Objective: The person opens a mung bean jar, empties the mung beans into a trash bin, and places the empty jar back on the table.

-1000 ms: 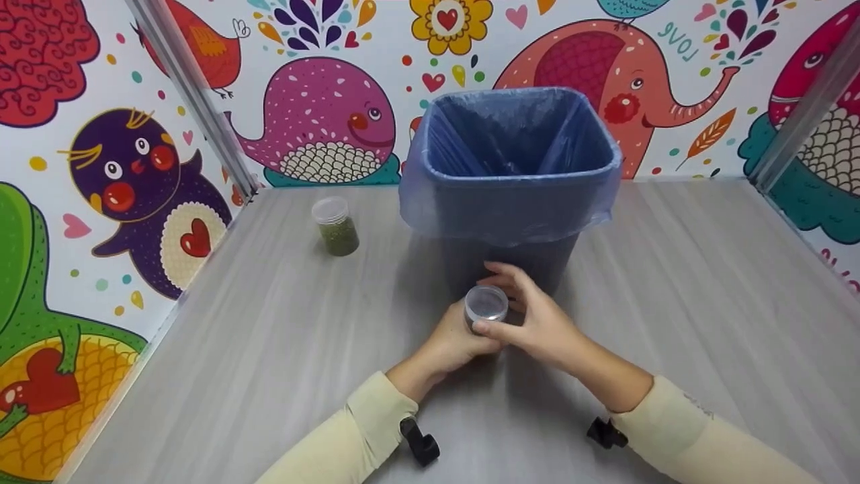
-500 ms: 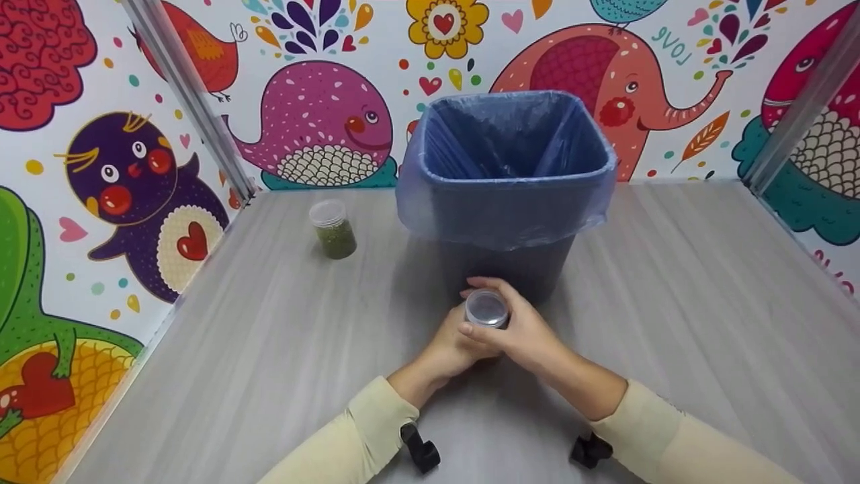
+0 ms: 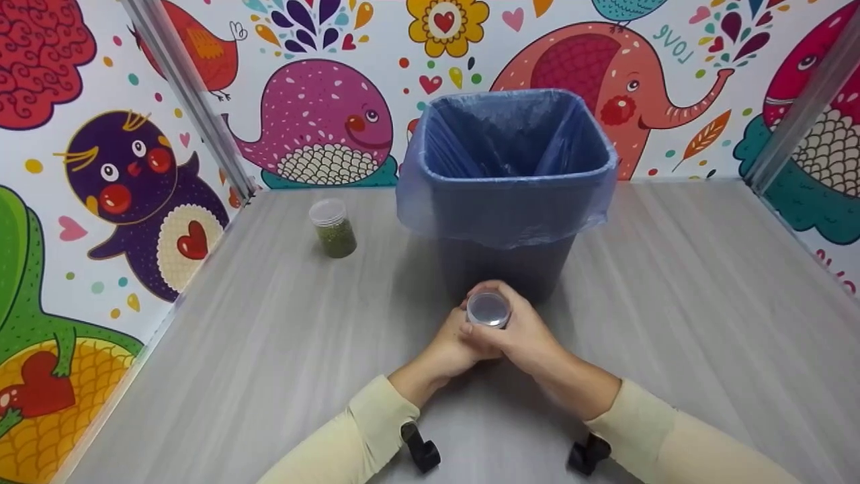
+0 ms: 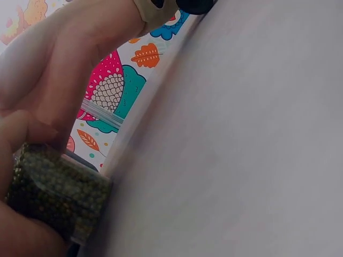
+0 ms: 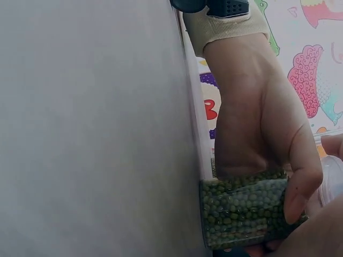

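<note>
A clear jar of green beans (image 5: 236, 214) stands upright on the table in front of the bin. My left hand (image 3: 462, 346) grips the lower body of this jar, thumb and fingers wrapped round it. Around the clear lid (image 3: 488, 309) at the top, my right hand (image 3: 527, 329) curls its thumb and fingers. Its fingertips on the far side are partly hidden in the head view. Through the jar wall, the small green beans (image 4: 59, 195) show in the left wrist view too.
Behind the hands stands a tall dark bin (image 3: 504, 269) lined with a blue plastic bag (image 3: 510, 212). A second lidded jar (image 3: 334, 232) with green contents is at the back left. Printed cartoon walls (image 3: 322, 121) border the grey table (image 3: 269, 349).
My right hand has shifted left and its fingers, spread wider a second ago, have drawn in round the lid. The left hand stays on the jar.
</note>
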A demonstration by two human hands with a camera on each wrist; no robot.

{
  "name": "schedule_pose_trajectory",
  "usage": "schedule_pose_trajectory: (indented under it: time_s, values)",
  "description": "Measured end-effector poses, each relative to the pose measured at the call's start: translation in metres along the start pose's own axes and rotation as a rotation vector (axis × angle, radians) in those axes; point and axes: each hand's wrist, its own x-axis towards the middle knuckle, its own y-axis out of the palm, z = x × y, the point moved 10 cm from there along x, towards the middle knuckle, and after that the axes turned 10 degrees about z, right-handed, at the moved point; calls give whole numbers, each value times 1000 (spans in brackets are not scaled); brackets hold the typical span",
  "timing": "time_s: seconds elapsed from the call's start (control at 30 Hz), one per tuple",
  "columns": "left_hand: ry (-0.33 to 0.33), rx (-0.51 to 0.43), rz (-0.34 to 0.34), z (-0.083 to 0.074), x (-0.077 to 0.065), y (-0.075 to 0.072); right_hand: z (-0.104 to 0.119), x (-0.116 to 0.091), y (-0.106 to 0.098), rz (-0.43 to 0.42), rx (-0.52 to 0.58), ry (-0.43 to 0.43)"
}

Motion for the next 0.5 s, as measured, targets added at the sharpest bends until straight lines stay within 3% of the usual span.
schedule_pose_trajectory:
  time_s: [0.5]
  values:
    - [24, -12, 34, -2, 1, 4, 0, 2, -1, 78, 26, -20]
